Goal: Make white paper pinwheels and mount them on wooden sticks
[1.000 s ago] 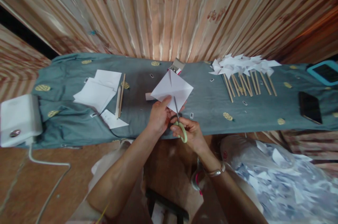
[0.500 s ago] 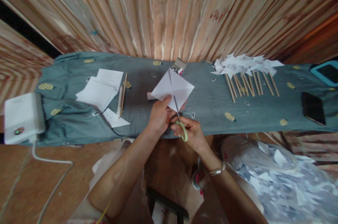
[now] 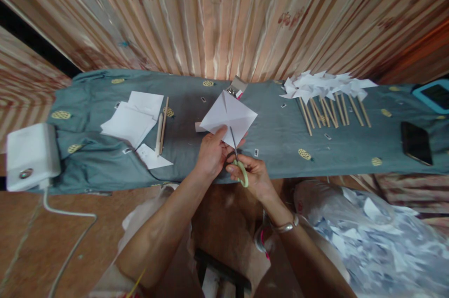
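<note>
Left hand (image 3: 211, 154) pinches the paper square (image 3: 228, 118). Right hand (image 3: 253, 175) grips scissors (image 3: 237, 160), blades in it. Plastic bag (image 3: 312, 195) holds paper scraps (image 3: 368, 208)

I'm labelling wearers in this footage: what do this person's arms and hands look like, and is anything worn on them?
Both forearms are bare, with no sleeves reaching them in view. The left hand and right hand are ungloved, and no rings can be made out. The right wrist carries a slim silvery bracelet; the left wrist shows nothing worn.
</note>
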A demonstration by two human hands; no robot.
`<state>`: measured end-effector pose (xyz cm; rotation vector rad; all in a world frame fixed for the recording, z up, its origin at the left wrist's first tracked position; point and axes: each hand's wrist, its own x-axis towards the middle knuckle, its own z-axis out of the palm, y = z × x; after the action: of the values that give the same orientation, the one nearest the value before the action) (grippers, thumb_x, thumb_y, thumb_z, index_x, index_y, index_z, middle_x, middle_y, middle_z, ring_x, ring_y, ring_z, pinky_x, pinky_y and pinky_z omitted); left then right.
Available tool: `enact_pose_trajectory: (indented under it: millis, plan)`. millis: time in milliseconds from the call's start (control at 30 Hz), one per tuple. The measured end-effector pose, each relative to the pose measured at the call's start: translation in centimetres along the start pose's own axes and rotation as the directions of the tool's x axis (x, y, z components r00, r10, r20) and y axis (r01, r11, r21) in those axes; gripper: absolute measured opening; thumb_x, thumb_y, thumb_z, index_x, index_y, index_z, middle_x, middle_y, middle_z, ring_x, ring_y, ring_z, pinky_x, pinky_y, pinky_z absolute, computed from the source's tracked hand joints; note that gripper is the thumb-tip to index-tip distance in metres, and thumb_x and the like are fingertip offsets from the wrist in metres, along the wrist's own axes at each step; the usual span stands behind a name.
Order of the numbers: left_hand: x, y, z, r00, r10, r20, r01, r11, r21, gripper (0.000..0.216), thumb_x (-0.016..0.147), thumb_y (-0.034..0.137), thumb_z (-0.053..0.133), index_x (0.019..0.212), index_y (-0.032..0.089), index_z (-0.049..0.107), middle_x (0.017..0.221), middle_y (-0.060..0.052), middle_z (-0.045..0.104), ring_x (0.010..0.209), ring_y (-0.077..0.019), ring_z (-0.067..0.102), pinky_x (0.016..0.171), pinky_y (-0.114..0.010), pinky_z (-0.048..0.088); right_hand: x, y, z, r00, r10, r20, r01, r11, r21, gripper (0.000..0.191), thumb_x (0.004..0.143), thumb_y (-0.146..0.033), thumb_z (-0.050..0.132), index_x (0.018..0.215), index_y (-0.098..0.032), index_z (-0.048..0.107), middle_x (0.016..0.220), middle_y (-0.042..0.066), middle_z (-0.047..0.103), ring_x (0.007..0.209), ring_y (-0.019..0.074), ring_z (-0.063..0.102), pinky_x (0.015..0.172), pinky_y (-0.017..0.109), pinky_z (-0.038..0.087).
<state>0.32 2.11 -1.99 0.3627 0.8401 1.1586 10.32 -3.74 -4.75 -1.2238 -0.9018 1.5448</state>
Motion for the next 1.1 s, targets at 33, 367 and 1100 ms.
enact_pose_trajectory:
  millis: [33, 367, 1100]
  plan:
    - [0.01, -0.01, 0.01, 1.0, 0.003, -0.001, -0.003, 1.0, -0.002, 0.015, 0.084, 0.022, 0.058, 0.091, 0.011, 0.065, 0.08, -0.007, 0.072, 0.077, -0.0176, 0.072, 0.074, -0.027, 0.057, 0.0, 0.0, -0.01, 1.0, 0.0, 0.003, 0.0, 1.0, -0.004, 0.032, 0.051, -0.042, 0.085, 0.065, -0.019, 0.065, 0.049, -0.007, 0.053, 0.045, 0.006, 0.046, 0.046, 0.019, 0.04]
    - [-0.08, 0.02, 0.14, 1.0, 0.007, 0.001, -0.007, 1.0, 0.009, 0.015, 0.083, 0.022, 0.06, 0.092, 0.012, 0.066, 0.079, -0.007, 0.072, 0.077, -0.0183, 0.072, 0.076, -0.029, 0.057, -0.02, 0.36, -0.16, 1.0, 0.006, -0.013, -0.006, 1.0, 0.0, 0.032, 0.051, -0.039, 0.085, 0.068, -0.019, 0.067, 0.052, -0.006, 0.055, 0.047, 0.0069, 0.049, 0.048, 0.02, 0.043]
    - [-0.38, 0.07, 0.01, 1.0, 0.014, 0.011, -0.015, 0.999, 0.035, 0.015, 0.083, 0.022, 0.061, 0.092, 0.012, 0.066, 0.078, -0.008, 0.073, 0.073, -0.0185, 0.072, 0.066, -0.025, 0.056, 0.01, 0.37, -0.11, 0.999, -0.034, 0.007, 0.034, 0.999, -0.031, 0.031, 0.055, -0.042, 0.083, 0.066, -0.02, 0.065, 0.051, -0.006, 0.054, 0.045, 0.0065, 0.047, 0.047, 0.02, 0.044]
